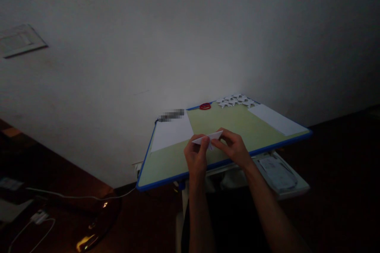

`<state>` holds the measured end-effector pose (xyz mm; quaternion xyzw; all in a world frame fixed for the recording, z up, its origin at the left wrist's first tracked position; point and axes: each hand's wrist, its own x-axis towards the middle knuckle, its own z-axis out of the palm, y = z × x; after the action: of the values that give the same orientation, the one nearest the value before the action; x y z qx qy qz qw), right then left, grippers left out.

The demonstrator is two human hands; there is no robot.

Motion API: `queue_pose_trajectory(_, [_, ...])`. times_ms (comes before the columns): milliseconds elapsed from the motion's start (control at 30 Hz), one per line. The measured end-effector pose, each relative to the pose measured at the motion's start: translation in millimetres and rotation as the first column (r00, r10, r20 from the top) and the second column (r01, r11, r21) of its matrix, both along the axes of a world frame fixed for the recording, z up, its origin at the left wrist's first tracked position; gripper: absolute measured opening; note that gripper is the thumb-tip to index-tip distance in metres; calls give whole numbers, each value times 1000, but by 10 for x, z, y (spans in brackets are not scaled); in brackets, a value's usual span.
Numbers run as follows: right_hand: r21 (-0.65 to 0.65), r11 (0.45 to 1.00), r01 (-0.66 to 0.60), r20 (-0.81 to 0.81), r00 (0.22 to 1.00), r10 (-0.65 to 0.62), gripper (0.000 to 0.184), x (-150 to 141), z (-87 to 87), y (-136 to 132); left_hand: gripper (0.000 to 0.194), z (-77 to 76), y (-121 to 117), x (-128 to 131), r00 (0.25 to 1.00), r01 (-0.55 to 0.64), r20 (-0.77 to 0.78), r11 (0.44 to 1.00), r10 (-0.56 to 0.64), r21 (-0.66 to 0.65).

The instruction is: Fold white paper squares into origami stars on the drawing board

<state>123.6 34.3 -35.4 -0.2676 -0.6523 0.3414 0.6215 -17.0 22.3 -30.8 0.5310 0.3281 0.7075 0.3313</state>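
Observation:
Above the near edge of a green tabletop (pixel 225 124) with a blue rim, a small folded piece of white paper (pixel 215 135) is held up between both hands. My left hand (pixel 196 153) pinches its left part, with the thumb on the side facing me. At its right end, the thumb and forefinger of my right hand (pixel 234 146) are closed on it. The paper has a wide, pointed triangular shape, and its lower part is partly covered by the fingers.
White sheets (pixel 172 132) lie at the table's left, and a white stack (pixel 277 119) at its right. Several folded white paper pieces (pixel 234 101) are grouped at the back, near red-handled scissors (pixel 205 106). A white tray (pixel 280 176) juts out under the right edge.

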Motion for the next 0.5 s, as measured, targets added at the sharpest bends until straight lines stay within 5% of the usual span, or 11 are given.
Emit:
queue_pose_trajectory(300, [-100,994,-36,-149,989,21,21,-18,-13,23,18,5,12,17,1000,-1,21,998,2,-55])
queue_pose_trajectory(500, [-80,996,-34,-100,995,26,19,1,38,1,17,44,-7,19,999,28,-42,998,-30,-59])
